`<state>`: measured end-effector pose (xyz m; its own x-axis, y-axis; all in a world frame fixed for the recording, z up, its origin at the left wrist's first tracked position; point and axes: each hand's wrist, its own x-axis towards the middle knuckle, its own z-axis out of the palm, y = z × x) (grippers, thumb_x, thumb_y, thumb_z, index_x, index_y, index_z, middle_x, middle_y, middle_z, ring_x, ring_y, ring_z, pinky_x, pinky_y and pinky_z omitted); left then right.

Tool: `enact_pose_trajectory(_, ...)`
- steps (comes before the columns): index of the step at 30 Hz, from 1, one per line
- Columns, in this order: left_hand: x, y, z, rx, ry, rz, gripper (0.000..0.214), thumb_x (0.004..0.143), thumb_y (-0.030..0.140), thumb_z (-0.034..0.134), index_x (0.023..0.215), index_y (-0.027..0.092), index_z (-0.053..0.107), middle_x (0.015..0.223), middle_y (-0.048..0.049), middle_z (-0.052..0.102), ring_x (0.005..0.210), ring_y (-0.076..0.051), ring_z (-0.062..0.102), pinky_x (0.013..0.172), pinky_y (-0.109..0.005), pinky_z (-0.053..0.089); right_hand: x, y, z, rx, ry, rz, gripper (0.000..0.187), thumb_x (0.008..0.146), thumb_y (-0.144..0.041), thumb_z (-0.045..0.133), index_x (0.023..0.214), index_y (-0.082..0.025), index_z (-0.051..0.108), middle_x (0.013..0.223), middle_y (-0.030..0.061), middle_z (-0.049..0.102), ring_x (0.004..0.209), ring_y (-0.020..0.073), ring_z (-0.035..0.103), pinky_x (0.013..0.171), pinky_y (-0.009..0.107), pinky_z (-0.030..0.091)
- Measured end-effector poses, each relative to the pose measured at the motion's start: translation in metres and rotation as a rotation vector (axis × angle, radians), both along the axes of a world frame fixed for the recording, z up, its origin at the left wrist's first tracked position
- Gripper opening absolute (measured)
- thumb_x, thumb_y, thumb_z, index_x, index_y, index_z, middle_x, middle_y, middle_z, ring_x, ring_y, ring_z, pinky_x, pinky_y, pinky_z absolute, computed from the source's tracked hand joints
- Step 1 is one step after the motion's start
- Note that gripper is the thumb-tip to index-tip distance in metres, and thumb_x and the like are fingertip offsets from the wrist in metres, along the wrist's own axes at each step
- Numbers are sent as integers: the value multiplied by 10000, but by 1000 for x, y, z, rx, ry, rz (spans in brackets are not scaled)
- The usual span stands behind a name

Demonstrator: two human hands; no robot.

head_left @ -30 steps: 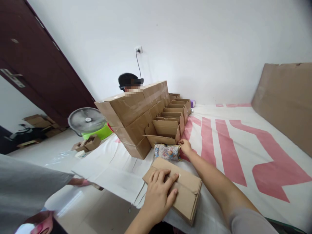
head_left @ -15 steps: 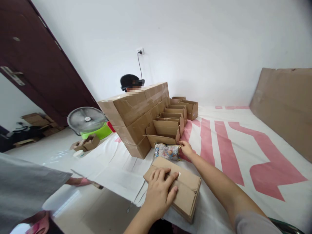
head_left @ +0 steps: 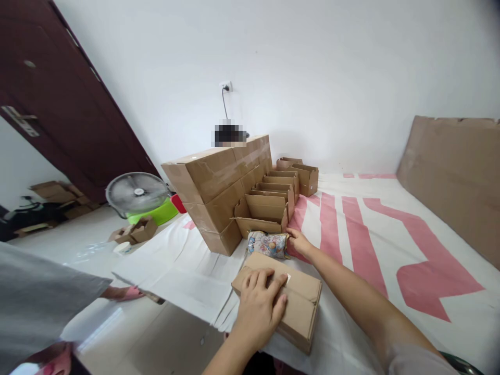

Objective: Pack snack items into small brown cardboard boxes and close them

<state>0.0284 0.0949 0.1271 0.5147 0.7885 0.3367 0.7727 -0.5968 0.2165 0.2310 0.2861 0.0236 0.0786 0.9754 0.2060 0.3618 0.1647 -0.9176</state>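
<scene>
A flap-topped, closed cardboard box (head_left: pixel 299 291) lies near the table's front edge. My left hand (head_left: pixel 261 297) rests on top of it, fingers spread and slightly bent. Just behind it lies a plump, printed plastic packet (head_left: pixel 267 245) with colourful pictures. My right hand (head_left: pixel 299 242) reaches to the packet's right end, beside the lower right corner of an open cardboard box (head_left: pixel 261 213). Its fingers are drawn together there; whether they grip the packet or the box corner cannot be made out.
Several open boxes (head_left: pixel 291 179) stand in a row behind, along a wall of stacked, taped cartons (head_left: pixel 219 174). Another person's head (head_left: pixel 228 135) shows above the cartons. A large cardboard sheet (head_left: pixel 453 177) stands at right. A fan (head_left: pixel 137 192) is left of the table.
The view has shifted slightly. The other person's head has moved right and lower behind the cartons. Both my hands, the packet and the boxes are about where they were.
</scene>
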Motion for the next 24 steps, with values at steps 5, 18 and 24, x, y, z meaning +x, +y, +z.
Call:
enact_pose_trajectory(5, 3, -4, -6, 37, -62, 53, 354, 880, 308, 542, 1222, 340, 631, 1181, -72, 603, 1124, -287, 524, 967, -514, 384, 33, -55, 26, -119, 35, 59, 232, 855, -292, 572, 1037, -201, 682, 1011, 54, 733, 923, 216, 678, 793, 385, 560)
enact_pose_trajectory(18, 24, -10, -8, 37, -81, 156, 379, 884, 365, 540, 1245, 283, 624, 1222, -109, 617, 1128, -313, 517, 996, -529, 332, 140, -283, 16, -209, -600, -93, 383, 815, -507, 574, 1099, -295, 720, 1181, 98, 706, 1102, 330, 639, 970, 498, 503)
enact_pose_trajectory(24, -11, 14, 14, -130, -74, -100, 390, 903, 179, 508, 1290, 195, 550, 1226, -81, 656, 1129, -250, 545, 986, -440, 389, 170, -329, -53, -85, -882, -156, 435, 800, -503, 562, 1155, -300, 711, 1274, 98, 658, 1140, 343, 633, 941, 516, 552)
